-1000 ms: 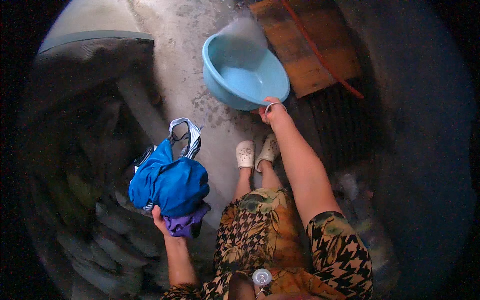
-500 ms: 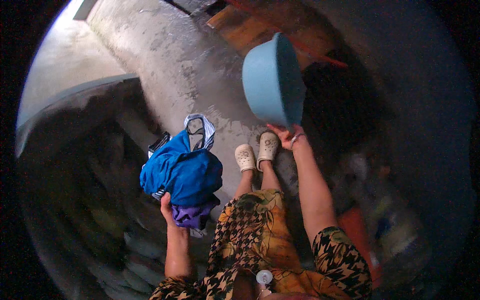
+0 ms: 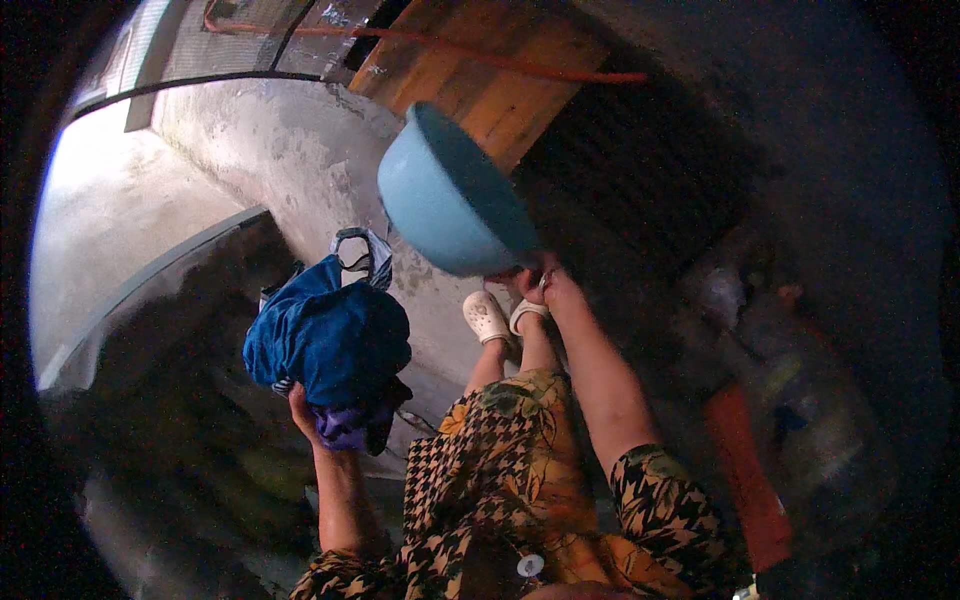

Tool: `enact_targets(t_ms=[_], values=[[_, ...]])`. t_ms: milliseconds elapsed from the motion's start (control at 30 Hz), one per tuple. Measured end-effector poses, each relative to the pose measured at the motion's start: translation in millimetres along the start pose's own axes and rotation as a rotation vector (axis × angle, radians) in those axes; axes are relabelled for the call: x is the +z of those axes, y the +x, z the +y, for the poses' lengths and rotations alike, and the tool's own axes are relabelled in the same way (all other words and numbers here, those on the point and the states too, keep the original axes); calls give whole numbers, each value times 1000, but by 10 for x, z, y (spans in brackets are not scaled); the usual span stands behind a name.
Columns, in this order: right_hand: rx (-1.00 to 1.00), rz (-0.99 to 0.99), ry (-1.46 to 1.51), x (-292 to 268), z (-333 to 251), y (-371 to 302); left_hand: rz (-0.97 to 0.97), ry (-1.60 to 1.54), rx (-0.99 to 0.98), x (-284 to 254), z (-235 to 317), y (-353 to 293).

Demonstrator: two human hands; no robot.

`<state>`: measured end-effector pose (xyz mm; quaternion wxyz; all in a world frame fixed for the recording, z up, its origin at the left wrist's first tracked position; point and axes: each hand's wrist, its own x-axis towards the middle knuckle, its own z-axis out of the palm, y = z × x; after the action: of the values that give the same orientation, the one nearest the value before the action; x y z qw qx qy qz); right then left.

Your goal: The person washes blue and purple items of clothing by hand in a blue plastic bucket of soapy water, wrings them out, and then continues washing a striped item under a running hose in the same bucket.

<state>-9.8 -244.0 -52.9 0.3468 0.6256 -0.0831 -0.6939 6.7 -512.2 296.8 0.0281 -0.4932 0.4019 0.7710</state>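
Since half a second ago, blue basin [image 3: 445, 205] has swung left, closer to the clothes. Near: white disc [image 3: 530, 566] at the chest, any marking too small to read; patterned dress [image 3: 500, 440]. Left hand [image 3: 308, 420] grips a bundle from below: blue cloth [image 3: 330, 330], purple cloth [image 3: 345, 425] under it, striped strap [image 3: 375, 265] on top; thumb shows, other fingers hidden. Right hand [image 3: 537, 284] has fingers curled on the rim of the basin, tilted in the air; finger detail blurred. Beyond: pale clogs [image 3: 487, 317] on the floor, then wooden board [image 3: 480, 75].
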Motion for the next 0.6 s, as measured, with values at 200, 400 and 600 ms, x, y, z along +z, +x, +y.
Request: enact_targets(t_ms=[200,400,600], values=[[52,-347,-20,50,-114,-66,36,195,205,312,-47,-148],[-393,-406,-813,-463,53,-74,176,498,254,187,-8,-35],[-738,222,-665,-880,-275,-363,95,661,-208,2080,-927,-77]])
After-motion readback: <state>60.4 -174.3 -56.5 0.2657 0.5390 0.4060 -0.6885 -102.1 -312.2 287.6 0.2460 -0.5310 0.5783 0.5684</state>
